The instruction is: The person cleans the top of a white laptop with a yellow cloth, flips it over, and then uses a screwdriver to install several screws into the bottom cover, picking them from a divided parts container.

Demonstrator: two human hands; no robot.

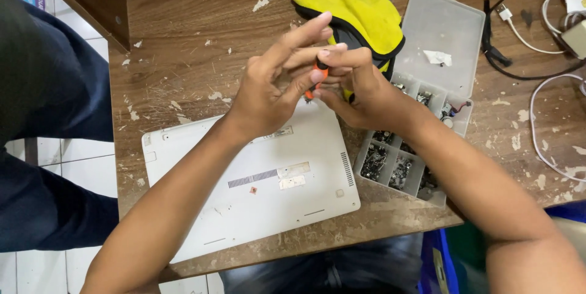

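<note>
At nine o'clock a person in dark blue trousers (55,147) stands on the white tiled floor (79,166) beside the worn brown wooden table (177,62), whose surface is flecked with pale chips. Toward six o'clock a white plastic laptop (256,178) lies bottom up on the table, its vent slots and small labels facing the camera. Over the laptop's far edge, near the centre, the left hand (268,89) is raised with its fingers spread and its fingertips pinching a small orange-handled screwdriver (316,77). The tool stands roughly upright, its tip pointing down at the laptop's far edge; whether it touches the case cannot be told. The right hand (360,89) meets it from three o'clock, fingers closed narrowly around the same orange handle, so both hands hold the screwdriver between them. At twelve o'clock, just behind the hands, lies a crumpled yellow cloth with black trim (354,10). Toward three o'clock sits an open clear plastic compartment box (445,31), lid flipped back, its cells holding small dark metal parts (390,166). At the far two o'clock edge white and black cables (537,43) trail across the table
</note>
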